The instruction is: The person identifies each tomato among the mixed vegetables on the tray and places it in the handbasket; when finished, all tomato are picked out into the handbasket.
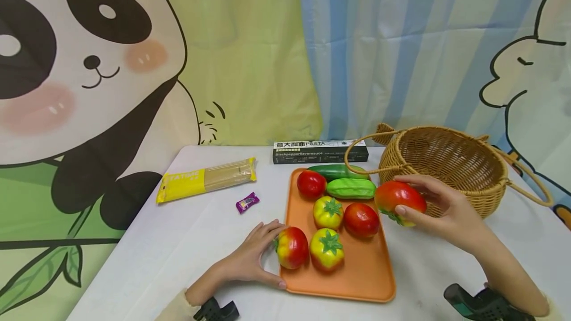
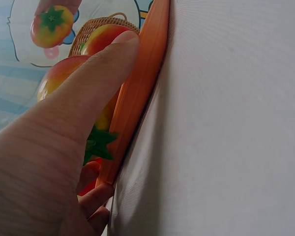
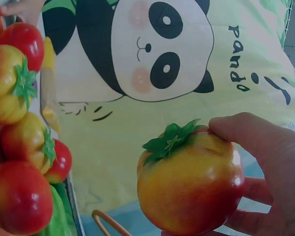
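My right hand (image 1: pixel 439 207) holds a red-and-yellow toy tomato (image 3: pixel 189 182) with a green leafy top, between thumb and fingers. In the head view it is up beside the orange tray's right edge, in front of the wicker basket (image 1: pixel 446 162). My left hand (image 1: pixel 252 256) rests at the left edge of the orange tray (image 1: pixel 357 281), thumb along the rim near the front corner, fingers spread beside a tomato (image 1: pixel 292 247). On the tray lie several more tomatoes, among them a yellow one (image 1: pixel 327 213) and a red one (image 1: pixel 361 220), plus a light green cucumber-like vegetable (image 1: pixel 351 188) and a darker one (image 1: pixel 334 171).
Behind the tray stands a black-and-white pasta box (image 1: pixel 318 152). A yellow pasta packet (image 1: pixel 207 181) and a small purple wrapped candy (image 1: pixel 247 202) lie left of the tray. The basket's handle (image 1: pixel 357 147) reaches over the tray's back right corner. A printed curtain (image 1: pixel 250 53) hangs behind the table.
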A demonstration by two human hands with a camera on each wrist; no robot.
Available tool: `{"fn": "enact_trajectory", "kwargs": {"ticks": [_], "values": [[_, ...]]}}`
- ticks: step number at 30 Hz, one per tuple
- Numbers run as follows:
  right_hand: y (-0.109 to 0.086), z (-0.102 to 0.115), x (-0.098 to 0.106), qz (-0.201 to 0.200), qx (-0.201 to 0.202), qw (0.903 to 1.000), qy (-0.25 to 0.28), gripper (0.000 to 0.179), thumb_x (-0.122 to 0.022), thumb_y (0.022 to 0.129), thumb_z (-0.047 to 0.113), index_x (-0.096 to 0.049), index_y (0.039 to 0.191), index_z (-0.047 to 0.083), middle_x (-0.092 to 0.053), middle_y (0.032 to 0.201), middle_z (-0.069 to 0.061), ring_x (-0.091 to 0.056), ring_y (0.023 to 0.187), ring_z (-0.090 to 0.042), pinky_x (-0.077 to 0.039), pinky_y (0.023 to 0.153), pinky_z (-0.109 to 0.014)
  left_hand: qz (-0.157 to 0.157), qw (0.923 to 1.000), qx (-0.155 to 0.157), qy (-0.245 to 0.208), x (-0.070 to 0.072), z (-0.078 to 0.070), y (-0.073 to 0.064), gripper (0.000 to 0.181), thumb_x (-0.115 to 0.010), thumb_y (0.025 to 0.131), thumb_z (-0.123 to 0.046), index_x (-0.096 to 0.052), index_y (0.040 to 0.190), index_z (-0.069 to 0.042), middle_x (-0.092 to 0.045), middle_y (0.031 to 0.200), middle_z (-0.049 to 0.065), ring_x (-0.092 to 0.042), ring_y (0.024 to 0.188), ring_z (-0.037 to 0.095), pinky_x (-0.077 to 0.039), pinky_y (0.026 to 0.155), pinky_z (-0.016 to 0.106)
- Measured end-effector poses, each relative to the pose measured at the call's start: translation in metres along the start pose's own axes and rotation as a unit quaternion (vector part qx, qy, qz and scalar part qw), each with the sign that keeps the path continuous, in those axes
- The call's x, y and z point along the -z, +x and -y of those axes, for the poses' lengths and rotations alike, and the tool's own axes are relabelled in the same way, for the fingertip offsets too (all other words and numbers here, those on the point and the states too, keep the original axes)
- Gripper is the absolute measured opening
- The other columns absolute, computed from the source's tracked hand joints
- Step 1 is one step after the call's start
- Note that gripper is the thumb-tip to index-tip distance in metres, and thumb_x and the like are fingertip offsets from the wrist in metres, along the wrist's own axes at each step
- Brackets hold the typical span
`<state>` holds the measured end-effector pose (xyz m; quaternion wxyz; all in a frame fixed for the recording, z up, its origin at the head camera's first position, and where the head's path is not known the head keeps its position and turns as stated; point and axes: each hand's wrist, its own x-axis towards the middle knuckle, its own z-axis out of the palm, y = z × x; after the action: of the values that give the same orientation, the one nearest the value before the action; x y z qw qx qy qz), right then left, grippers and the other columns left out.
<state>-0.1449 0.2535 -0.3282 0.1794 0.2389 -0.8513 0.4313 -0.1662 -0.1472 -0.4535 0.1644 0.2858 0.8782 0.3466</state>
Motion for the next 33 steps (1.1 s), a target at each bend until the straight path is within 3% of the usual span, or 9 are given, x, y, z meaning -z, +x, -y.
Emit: {"fn": "enact_trajectory", "kwargs": {"ticks": [10,22,33], "values": [[0.007,-0.008,0.013,-0.051,0.019,0.9961,-0.07,0.058,-0.084,0.07,-0.004,-0.064,0.123,0.006,-0.057,0.12,0.023,-0.051,0.105,0.01,-0.041,0.085,0.0,-0.001,0.9999,-0.007,0.008,0.001,-0.001,0.0,0.105,-0.083,0.067,-0.056,-0.031,0.153,-0.025,-0.022,0.16,0.004,-0.009,0.15,0.026,0.003,0.12,0.053],[0.014,-0.023,0.04,-0.069,-0.088,0.9919,-0.06,0.051,-0.075,0.083,0.003,-0.058,0.131,0.006,-0.051,0.113,0.028,-0.053,0.093,0.01,-0.046,0.071,-0.001,-0.005,0.9999,-0.013,0.009,0.0,-0.001,0.0,0.105,-0.084,0.066,-0.055,-0.033,0.152,-0.023,-0.023,0.16,0.005,-0.011,0.15,0.025,0.003,0.121,0.052],[0.02,-0.037,0.048,-0.086,-0.123,0.9864,-0.068,0.047,-0.073,0.088,0.011,-0.057,0.132,0.008,-0.05,0.11,0.027,-0.053,0.088,0.012,-0.047,0.066,-0.002,-0.006,0.9998,-0.014,0.015,-0.001,0.0,0.0,0.105,-0.083,0.066,-0.056,-0.031,0.152,-0.027,-0.023,0.16,0.004,-0.011,0.15,0.024,0.003,0.121,0.052]]}}
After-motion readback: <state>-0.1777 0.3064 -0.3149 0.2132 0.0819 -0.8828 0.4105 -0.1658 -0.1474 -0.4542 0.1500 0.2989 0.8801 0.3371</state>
